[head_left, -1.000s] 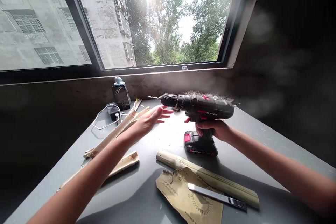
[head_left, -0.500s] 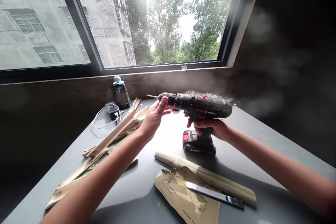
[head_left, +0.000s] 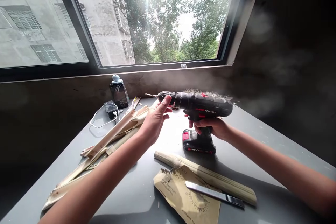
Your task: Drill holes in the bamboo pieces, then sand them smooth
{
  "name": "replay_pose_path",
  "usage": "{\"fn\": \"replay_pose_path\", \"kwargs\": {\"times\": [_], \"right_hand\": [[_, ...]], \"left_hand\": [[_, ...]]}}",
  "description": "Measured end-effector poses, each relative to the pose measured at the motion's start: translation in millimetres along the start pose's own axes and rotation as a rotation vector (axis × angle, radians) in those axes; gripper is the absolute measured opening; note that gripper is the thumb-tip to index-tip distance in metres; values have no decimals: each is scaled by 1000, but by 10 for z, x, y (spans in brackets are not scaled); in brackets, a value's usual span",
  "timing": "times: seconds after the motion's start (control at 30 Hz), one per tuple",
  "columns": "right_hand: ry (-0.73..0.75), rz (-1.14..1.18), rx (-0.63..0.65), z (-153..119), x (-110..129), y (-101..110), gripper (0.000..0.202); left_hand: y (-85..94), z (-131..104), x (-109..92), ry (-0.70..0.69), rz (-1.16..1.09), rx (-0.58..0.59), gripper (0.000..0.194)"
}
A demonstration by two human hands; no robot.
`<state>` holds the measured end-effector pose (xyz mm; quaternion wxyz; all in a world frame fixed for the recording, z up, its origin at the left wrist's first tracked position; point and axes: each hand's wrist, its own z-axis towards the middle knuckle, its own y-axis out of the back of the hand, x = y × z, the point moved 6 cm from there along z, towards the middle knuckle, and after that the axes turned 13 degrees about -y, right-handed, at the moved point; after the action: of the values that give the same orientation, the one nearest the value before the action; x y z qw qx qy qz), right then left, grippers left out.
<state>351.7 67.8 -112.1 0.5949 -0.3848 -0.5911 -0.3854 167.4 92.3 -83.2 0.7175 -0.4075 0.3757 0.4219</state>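
A black cordless drill (head_left: 210,106) with red accents is held level above the table, its thin drill bit (head_left: 151,95) pointing left. My right hand (head_left: 211,126) is wrapped round its grip, above the battery pack. At the front, my left hand (head_left: 159,113) grips the chuck, thumb on the near side and the other fingers partly hidden behind. Below the drill lies a piece of bamboo (head_left: 210,176). A torn sheet of sandpaper (head_left: 181,192), printed side up, is in front of it, with a slim metal knife (head_left: 214,193) lying across.
Split bamboo pieces (head_left: 110,136) are heaped at the left of the grey table (head_left: 265,140). Behind them are a black charger (head_left: 112,111) with a white cable and a phone (head_left: 119,94) propped upright. Thin shavings (head_left: 220,95) lie behind the drill, below the window.
My left hand has shifted slightly right along the chuck and turned, its thumb now further back. The drill and my right hand stay almost where they were.
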Motion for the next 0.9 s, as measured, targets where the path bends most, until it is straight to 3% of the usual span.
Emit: {"fn": "replay_pose_path", "kwargs": {"times": [0.23, 0.43, 0.53, 0.67, 0.9], "right_hand": [[-16, 12, 36, 1, -5, 9, 41], [-21, -15, 202, -2, 48, 32, 53], [-37, 1, 239, 18, 70, 17, 49], [-5, 2, 134, 70, 70, 6, 30], [75, 60, 24, 101, -1, 33, 30]], "left_hand": [[54, 61, -89, -90, 53, 90, 37], [60, 77, -81, -91, 97, 147, 42], [66, 75, -81, -93, 109, 155, 39], [78, 73, -80, -89, 108, 157, 36], [87, 68, -40, -68, 72, 139, 35]]}}
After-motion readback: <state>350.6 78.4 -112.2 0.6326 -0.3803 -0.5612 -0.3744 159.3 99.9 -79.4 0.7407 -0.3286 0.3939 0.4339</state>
